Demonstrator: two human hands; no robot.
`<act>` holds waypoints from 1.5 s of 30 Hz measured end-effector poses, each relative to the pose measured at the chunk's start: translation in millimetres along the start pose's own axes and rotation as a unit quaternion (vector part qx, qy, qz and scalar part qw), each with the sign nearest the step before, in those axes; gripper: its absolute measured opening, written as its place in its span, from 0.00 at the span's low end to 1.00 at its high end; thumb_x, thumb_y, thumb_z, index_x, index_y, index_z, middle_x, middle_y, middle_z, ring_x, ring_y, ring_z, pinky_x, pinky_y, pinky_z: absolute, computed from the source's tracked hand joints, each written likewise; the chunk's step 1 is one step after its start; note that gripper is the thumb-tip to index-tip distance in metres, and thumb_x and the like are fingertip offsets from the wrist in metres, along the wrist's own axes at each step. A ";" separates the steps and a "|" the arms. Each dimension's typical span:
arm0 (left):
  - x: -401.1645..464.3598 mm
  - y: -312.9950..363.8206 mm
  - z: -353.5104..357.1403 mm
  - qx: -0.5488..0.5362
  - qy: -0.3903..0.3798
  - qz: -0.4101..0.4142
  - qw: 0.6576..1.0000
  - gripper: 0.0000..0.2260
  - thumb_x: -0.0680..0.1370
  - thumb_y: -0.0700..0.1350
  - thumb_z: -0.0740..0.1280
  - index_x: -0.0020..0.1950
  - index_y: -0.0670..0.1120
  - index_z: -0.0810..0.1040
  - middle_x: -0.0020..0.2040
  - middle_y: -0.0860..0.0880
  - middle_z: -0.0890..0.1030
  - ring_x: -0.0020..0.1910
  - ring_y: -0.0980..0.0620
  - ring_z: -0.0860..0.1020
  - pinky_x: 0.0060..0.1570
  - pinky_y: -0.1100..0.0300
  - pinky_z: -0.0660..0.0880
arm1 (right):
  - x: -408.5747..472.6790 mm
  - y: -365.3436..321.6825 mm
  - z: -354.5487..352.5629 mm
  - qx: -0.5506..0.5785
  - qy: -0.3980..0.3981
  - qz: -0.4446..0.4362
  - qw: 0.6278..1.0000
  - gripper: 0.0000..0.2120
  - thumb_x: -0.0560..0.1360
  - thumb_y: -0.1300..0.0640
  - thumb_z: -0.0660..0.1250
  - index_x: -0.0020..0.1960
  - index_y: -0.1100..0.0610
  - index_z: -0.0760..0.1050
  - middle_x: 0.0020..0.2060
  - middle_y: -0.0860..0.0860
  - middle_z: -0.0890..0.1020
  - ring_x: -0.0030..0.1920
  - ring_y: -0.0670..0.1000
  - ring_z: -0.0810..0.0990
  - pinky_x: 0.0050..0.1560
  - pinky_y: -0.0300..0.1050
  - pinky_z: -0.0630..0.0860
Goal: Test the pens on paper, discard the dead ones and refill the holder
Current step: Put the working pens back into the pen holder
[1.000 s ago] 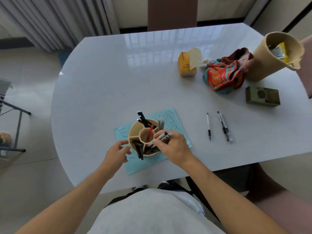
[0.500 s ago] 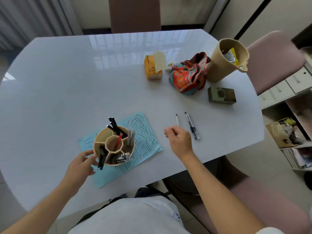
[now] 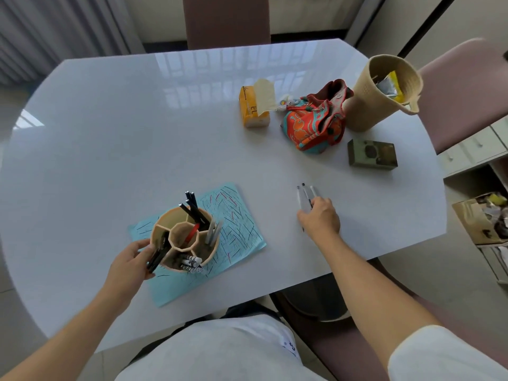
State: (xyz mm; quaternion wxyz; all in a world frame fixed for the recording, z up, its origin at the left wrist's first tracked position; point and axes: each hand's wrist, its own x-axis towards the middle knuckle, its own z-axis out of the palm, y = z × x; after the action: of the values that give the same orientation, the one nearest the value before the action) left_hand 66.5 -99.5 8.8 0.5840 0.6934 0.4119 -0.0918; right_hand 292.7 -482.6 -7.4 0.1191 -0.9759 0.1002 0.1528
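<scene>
A beige pen holder (image 3: 183, 237) with several compartments stands on a blue sheet of paper (image 3: 236, 229) covered in scribbles. Black, red and grey pens stick out of it. My left hand (image 3: 132, 261) rests against the holder's left wall. My right hand (image 3: 320, 217) lies on the table to the right, its fingers closed over the loose pens (image 3: 305, 195) there. Their far ends fan out beyond my fingers. A tall woven bin (image 3: 384, 92) with wrappers inside stands at the far right.
The white table (image 3: 137, 133) also carries an orange tissue pack (image 3: 251, 110), an orange and teal pouch (image 3: 314, 123) and a small green box (image 3: 372, 154). A pink chair (image 3: 464, 92) stands at the right, and a cardboard box (image 3: 483, 218) sits on the floor.
My right hand left the holder, moved right and closed over the loose pens on the table. My left hand stayed at the holder. The camera swung right.
</scene>
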 end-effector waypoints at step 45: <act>1.9 -9.4 -12.2 -0.075 -0.019 -0.012 0.997 0.10 0.77 0.45 0.71 0.56 0.59 0.81 0.40 0.49 0.84 0.33 0.51 0.76 0.43 0.51 0.80 | -89.6 -199.3 -13.2 0.166 -0.239 -0.309 0.906 0.15 0.72 0.37 0.72 0.45 0.49 0.83 0.39 0.42 0.84 0.43 0.42 0.82 0.46 0.43 0.82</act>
State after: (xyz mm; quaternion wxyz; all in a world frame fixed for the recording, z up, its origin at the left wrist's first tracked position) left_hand 57.0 -88.1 4.4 0.6405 0.6410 0.4152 -0.0808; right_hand 258.9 -282.1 73.8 0.3414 -0.8584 -0.2136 0.3177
